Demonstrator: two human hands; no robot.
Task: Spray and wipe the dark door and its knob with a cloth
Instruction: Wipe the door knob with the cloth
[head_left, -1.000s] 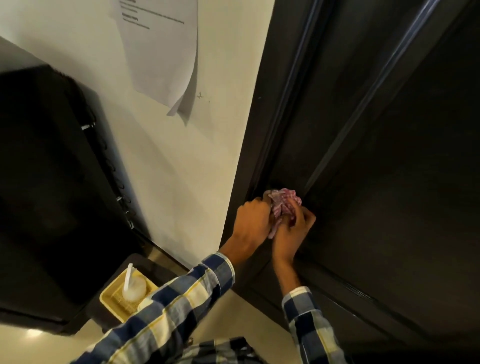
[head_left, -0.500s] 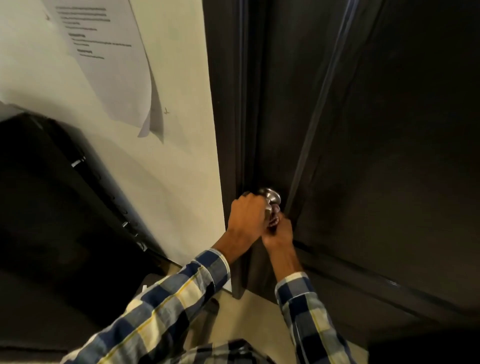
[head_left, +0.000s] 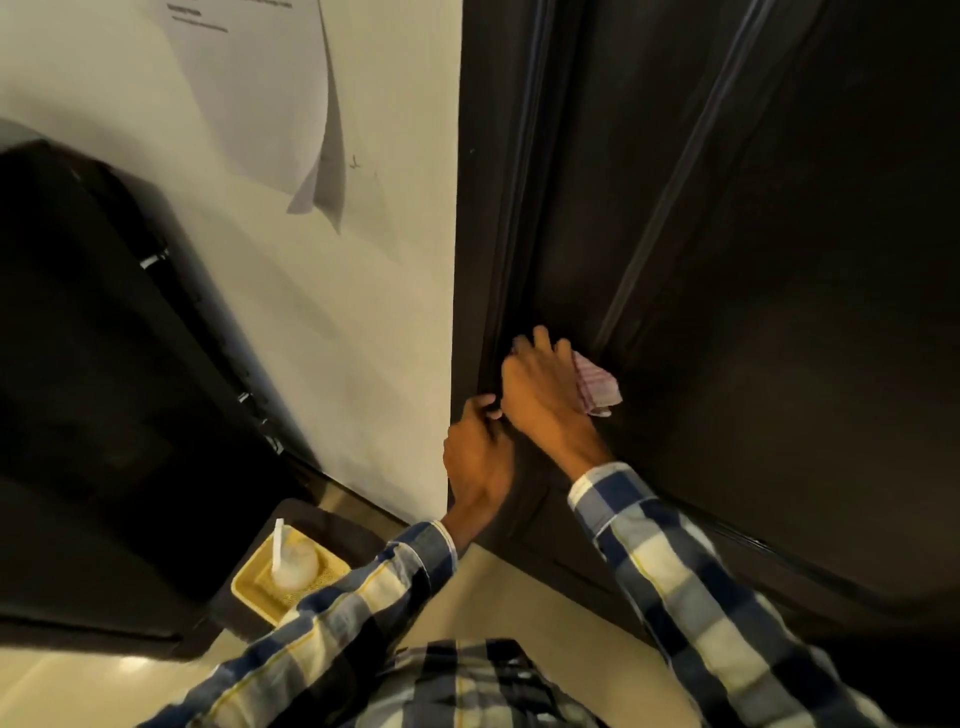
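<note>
Our right hand (head_left: 545, 395) lies flat-backed against the dark door (head_left: 753, 312), its fingers curled over a pink striped cloth (head_left: 597, 387) and pressing it to the wood near the door's left edge. Only one corner of the cloth shows, sticking out to the right of the hand; the rest is hidden under the palm. The knob is not visible at all, and we cannot tell whether it sits beneath the hand and cloth. Our left hand (head_left: 478, 457) sits just below and to the left, touching the right one, fingers curled at the door's edge beside the frame (head_left: 478, 208); what it grips, if anything, is too dark to make out. Both checked sleeves (head_left: 691, 587) run off the bottom of the view.

Left of the frame, a pale wall (head_left: 363, 338) carries a sheet of paper (head_left: 260, 93) with a curled lower corner, its print too small to read and its top cut off. Lower left, a clear bottle (head_left: 293, 564) stands in a yellow tray (head_left: 249, 587), partly covered by our left sleeve. A large black shape (head_left: 104, 389) fills the left side, indistinct.
</note>
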